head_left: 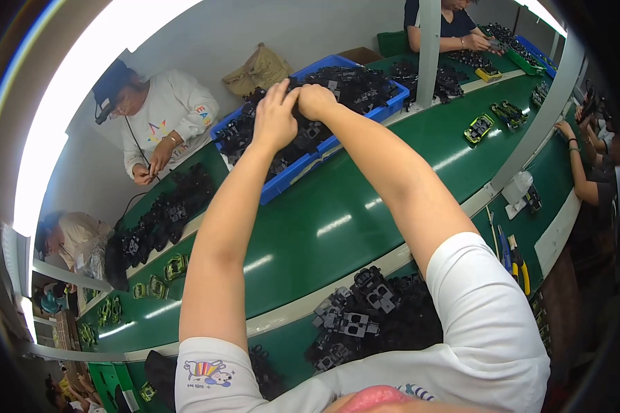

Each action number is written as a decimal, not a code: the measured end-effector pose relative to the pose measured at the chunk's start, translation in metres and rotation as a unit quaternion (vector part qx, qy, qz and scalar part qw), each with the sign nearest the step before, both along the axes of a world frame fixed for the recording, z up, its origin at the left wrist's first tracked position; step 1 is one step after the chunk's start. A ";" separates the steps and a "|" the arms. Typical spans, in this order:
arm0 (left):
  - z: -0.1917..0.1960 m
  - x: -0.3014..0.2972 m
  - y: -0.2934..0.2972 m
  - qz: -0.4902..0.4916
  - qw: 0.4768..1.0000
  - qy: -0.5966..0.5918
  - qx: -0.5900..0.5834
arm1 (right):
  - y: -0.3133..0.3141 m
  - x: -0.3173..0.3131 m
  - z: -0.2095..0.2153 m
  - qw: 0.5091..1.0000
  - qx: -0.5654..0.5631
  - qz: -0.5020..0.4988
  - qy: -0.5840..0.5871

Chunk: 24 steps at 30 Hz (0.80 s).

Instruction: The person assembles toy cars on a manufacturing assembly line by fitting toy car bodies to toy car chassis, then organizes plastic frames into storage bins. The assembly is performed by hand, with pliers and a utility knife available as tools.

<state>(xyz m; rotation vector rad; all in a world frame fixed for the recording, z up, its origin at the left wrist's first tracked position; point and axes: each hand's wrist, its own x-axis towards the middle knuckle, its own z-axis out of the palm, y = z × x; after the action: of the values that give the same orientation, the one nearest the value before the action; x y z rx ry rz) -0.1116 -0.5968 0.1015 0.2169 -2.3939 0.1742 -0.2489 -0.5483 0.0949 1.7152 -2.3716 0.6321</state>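
Note:
Both my arms stretch forward across the green work surface to a blue bin [280, 184] heaped with black plastic parts [355, 84]. My left hand [277, 118] is over the heap with its fingers stretched out, and nothing shows in them. Right beside it, my right hand [317, 103] is curled closed over the parts. Its fingertips are hidden, so what it holds, if anything, cannot be made out. Near my body lies a pile of black and grey plastic parts [358, 323].
Green-and-black toy car bodies [479, 128] sit on the green belt [310, 234], which runs between raised pale edges. A white post [429, 51] stands beyond the bin. Co-workers [162, 117] handle parts along the far side. Pliers [520, 265] lie at right.

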 end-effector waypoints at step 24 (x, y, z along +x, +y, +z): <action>0.000 0.151 -0.001 0.278 0.950 -0.037 0.135 | 0.426 0.038 0.072 0.991 -0.032 0.054 -0.117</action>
<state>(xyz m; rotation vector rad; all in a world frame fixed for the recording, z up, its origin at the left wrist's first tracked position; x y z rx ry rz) 0.0389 -0.5982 0.1018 1.0307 -2.3673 0.1106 -0.2107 -0.1222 0.1670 1.8421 -2.3885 0.9636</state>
